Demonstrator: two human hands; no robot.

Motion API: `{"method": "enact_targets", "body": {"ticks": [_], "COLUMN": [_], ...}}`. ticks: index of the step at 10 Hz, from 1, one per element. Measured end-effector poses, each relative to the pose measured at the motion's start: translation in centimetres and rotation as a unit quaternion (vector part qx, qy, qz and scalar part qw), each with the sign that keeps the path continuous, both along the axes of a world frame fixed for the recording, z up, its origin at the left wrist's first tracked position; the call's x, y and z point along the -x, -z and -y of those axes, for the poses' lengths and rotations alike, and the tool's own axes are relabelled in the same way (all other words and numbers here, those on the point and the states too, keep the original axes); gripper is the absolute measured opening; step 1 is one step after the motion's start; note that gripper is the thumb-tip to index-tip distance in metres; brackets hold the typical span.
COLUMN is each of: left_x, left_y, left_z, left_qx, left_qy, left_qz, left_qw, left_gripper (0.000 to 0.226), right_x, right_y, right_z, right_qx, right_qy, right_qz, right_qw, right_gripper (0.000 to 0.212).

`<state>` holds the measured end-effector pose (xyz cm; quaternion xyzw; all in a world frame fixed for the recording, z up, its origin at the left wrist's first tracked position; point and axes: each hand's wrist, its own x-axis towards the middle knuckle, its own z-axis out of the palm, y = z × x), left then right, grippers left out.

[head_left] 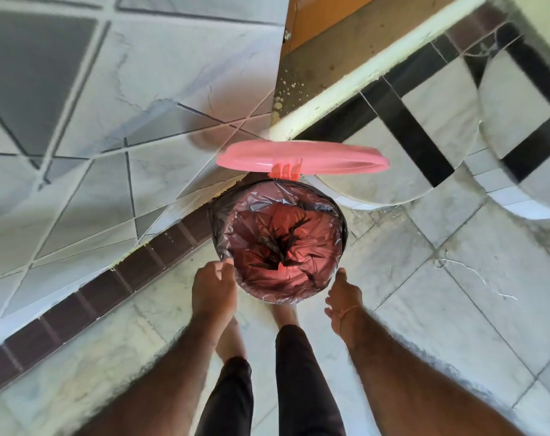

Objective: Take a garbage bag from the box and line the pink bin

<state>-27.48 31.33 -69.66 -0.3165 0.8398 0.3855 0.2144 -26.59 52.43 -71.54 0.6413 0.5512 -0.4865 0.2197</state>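
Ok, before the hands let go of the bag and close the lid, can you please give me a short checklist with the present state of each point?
1. Garbage bag sits inside the pink bin: ok, pink shows through the film.
2. Bag edge folded over the rim: ok on the far and side parts; near edge cannot tell.
3. Lid raised clear of the opening: ok.
4. Left hand at the near-left rim, thumb and fingers at the bag edge: ok; the grip itself cannot tell.
5. Right hand at the near-right rim: ok, but whether it holds the film cannot tell.
6. Bag bottom spread flat: not ok, dark folds bunch in the middle.
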Motion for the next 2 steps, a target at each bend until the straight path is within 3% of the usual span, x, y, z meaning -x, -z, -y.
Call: {"method": "enact_targets", "body": {"ticks": [1, 2], "left_x": [1.1, 1.9], "left_y": [-2.8, -7.0], "left_z": [0.8, 1.8], "left_qx": [-0.002, 0.016], "left_qy": [0.043, 0.028], "left_qz": [-0.035, -0.036], "left_qw": [0.998, 0.999], "left_gripper": [0.052, 0.042], "right_x": [1.0, 0.9], "right_y": [-3.2, -8.7], "right_z": [-0.5, -0.9], "right_qx": [0.028, 0.013], "right_qy": [-0.044, -0.116], "right_qz": [-0.006, -0.015], "right_qw": [0.999, 0.993], "right_gripper": [0.025, 0.005]}}
